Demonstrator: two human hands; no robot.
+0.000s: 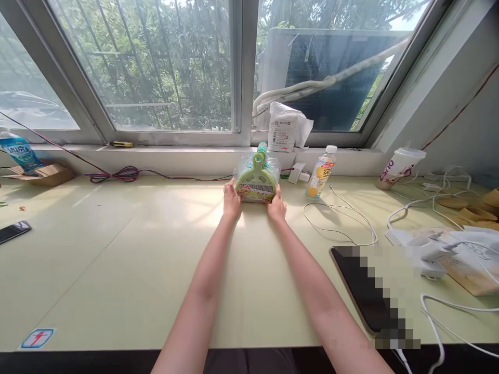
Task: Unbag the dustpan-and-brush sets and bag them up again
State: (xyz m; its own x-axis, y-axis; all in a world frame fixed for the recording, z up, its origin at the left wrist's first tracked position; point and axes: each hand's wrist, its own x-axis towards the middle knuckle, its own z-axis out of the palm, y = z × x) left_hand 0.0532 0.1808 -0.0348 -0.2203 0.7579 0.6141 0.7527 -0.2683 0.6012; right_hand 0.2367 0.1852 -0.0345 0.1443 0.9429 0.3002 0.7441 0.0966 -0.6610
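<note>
A small green dustpan and brush set [256,179] in clear plastic wrapping stands on the pale green table [128,249] near the window sill. My left hand [231,201] presses against its left side with fingers curled on the wrapping. My right hand [277,206] grips its right side the same way. Both arms reach straight out across the table.
Right of the set stand a drink bottle [320,178], a white plug [298,172] and a tipped paper cup [397,167]. White cables [346,218], a dark tablet [362,285] and bags [463,259] fill the right side. A phone [13,231] and blue bottle [19,150] lie far left. A white package [286,132] leans on the window.
</note>
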